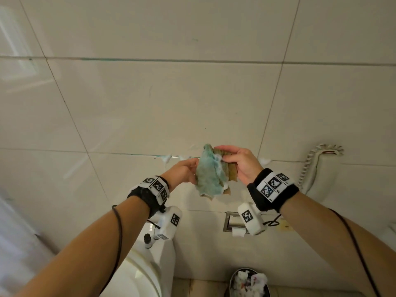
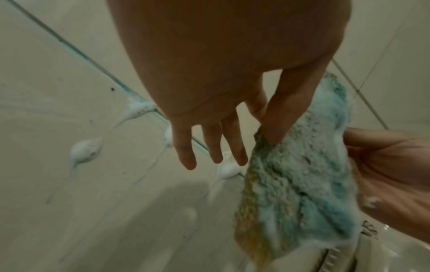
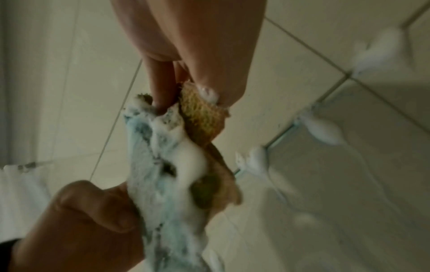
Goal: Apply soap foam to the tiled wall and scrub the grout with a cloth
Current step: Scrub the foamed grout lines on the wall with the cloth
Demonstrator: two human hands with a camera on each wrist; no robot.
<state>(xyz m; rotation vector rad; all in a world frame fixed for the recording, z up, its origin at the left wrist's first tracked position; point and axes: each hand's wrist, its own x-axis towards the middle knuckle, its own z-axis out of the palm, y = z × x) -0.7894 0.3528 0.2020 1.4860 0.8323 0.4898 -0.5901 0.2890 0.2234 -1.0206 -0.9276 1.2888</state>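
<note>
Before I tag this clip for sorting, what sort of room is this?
Most likely a bathroom: a toilet stands below a tiled wall, with a toilet paper holder set into it and a waste bin on the floor.

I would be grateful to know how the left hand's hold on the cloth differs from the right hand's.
The left hand pinches the cloth at its side edge with thumb and forefinger, its other fingers straight and free. The right hand grips the cloth's top, fingers curled over it, and carries foam on its thumb; the left shows none. Both hold the cloth off the wall.

No legible txt anywhere.
</note>
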